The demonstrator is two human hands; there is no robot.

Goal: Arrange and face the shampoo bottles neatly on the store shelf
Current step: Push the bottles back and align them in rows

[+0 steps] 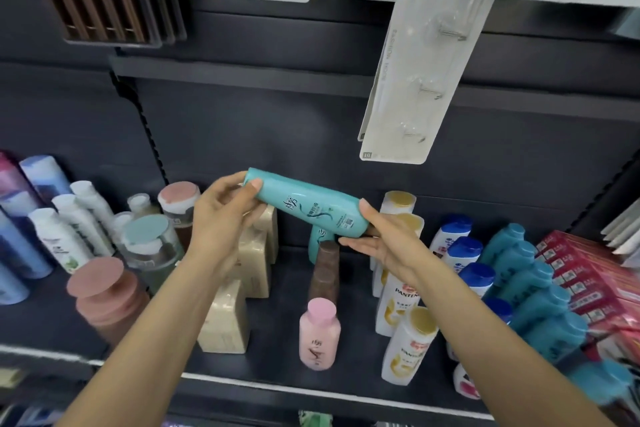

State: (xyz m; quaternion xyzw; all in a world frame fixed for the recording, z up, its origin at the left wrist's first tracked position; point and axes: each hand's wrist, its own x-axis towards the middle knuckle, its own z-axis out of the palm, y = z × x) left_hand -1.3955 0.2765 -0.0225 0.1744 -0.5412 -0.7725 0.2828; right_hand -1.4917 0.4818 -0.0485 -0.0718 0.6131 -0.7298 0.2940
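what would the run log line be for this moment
left hand: grips cap end | right hand: holds base end | teal plastic shampoo bottle: sideways above dark shelf | phase: facing

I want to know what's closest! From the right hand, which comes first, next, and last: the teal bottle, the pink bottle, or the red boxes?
1. Teal bottle: the right hand holds its end, above the shelf.
2. Pink bottle: below and to the left, at the shelf's front.
3. Red boxes: far off on the right side.
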